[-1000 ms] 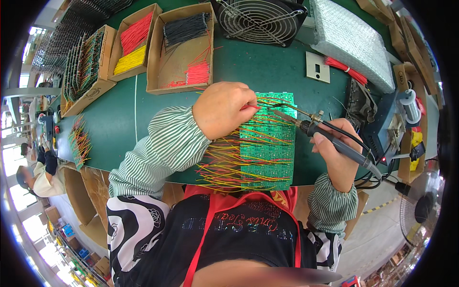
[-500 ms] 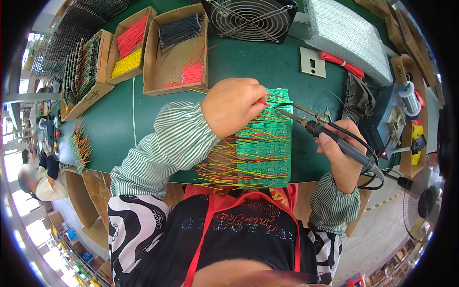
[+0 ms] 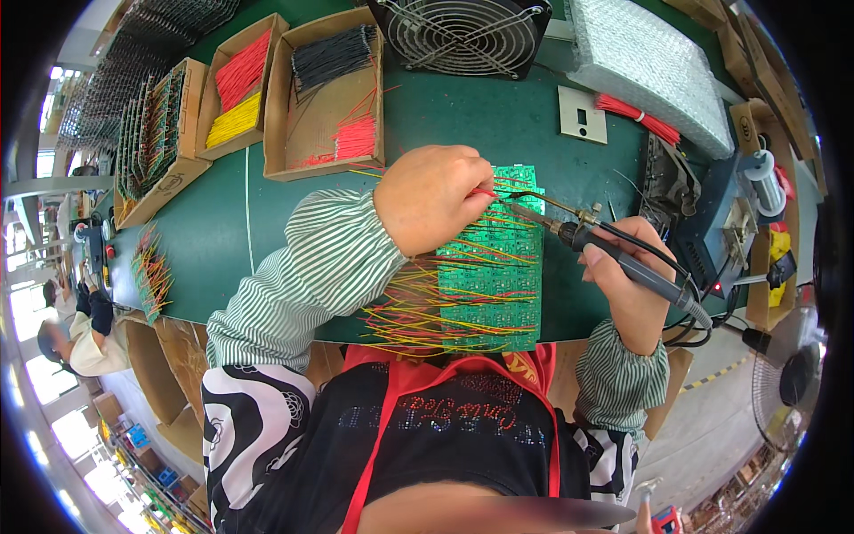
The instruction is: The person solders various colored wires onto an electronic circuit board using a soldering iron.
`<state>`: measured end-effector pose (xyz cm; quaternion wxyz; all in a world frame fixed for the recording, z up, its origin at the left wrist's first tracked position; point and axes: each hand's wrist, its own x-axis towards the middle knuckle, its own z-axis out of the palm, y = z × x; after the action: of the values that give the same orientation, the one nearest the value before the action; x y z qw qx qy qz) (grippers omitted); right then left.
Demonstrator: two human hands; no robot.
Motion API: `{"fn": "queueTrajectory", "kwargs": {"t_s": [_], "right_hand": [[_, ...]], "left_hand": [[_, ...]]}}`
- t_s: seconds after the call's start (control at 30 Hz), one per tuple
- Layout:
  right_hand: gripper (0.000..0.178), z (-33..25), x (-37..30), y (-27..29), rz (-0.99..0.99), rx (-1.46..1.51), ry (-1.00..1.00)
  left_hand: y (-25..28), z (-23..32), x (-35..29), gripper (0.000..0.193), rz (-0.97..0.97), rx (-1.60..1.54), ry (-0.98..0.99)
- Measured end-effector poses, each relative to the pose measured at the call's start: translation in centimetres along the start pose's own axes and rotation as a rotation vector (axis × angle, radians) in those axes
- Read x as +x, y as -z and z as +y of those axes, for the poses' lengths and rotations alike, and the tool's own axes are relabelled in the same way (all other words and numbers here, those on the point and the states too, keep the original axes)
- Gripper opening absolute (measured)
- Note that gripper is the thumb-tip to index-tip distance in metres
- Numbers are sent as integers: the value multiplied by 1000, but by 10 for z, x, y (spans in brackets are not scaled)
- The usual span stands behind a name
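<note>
The left hand pinches a red wire (likely steadying it) over green circuit boards, the right hand gripping a soldering iron.

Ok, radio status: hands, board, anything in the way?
Left hand pinching red wire. Right hand gripping soldering iron, tip over green board. Left hand hides part of board.

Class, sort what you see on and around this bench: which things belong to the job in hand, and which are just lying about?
In the job:
- soldering iron, in the right hand
- red wire, in the left hand
- green circuit board

Seemingly lying about, untouched:
- metal plate
- bubble-wrapped pack
- black fan
</note>
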<state>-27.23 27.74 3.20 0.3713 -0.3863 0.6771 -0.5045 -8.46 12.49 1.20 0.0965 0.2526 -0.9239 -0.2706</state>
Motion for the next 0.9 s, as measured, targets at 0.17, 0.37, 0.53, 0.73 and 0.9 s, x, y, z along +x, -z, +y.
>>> {"fn": "queueTrajectory", "kwargs": {"t_s": [0.17,0.37,0.53,0.73,0.9], "right_hand": [[16,-7,-3,5,31,62,6],[16,-8,-7,12,47,19,14],[15,-4,-9,17,65,23,2],[17,-5,-10,19,75,24,-11],[17,-2,-7,17,71,32,-28]], "left_hand": [[0,1,0,13,-4,15,9],[10,0,-1,12,19,29,-26],[12,8,7,11,78,-27,-57],[-7,10,16,11,22,-41,-81],[-9,10,19,14,-7,-43,-36]]}}
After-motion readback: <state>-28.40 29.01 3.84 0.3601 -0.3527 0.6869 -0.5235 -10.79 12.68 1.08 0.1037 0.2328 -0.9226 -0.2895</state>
